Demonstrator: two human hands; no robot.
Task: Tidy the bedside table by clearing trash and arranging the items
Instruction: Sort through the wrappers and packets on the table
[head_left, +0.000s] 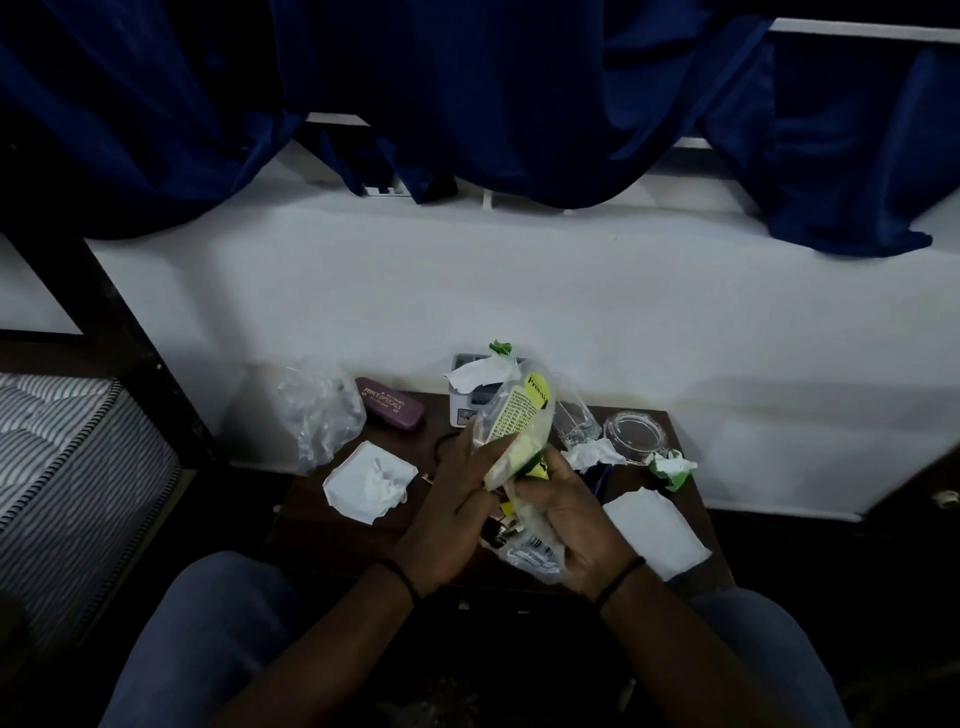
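Observation:
Above the dark wooden bedside table (363, 535), both hands hold a clear plastic bag (511, 415) stuffed with a yellow wrapper and torn white paper. My left hand (457, 499) wraps the bag's left side. My right hand (566, 514) grips its lower end, with crumpled clear plastic (530, 556) bunched in the palm. On the table lie a crumpled white tissue (371, 480), a flat white paper (657, 530), a white paper wad (592, 454) and a green-and-white wad (672, 467).
An empty clear plastic bag (317, 410) sits at the table's back left beside a maroon glasses case (389, 402). A small white device (462, 402), a drinking glass (574, 421) and a glass ashtray (636, 431) stand at the back. A striped mattress (62, 467) lies left.

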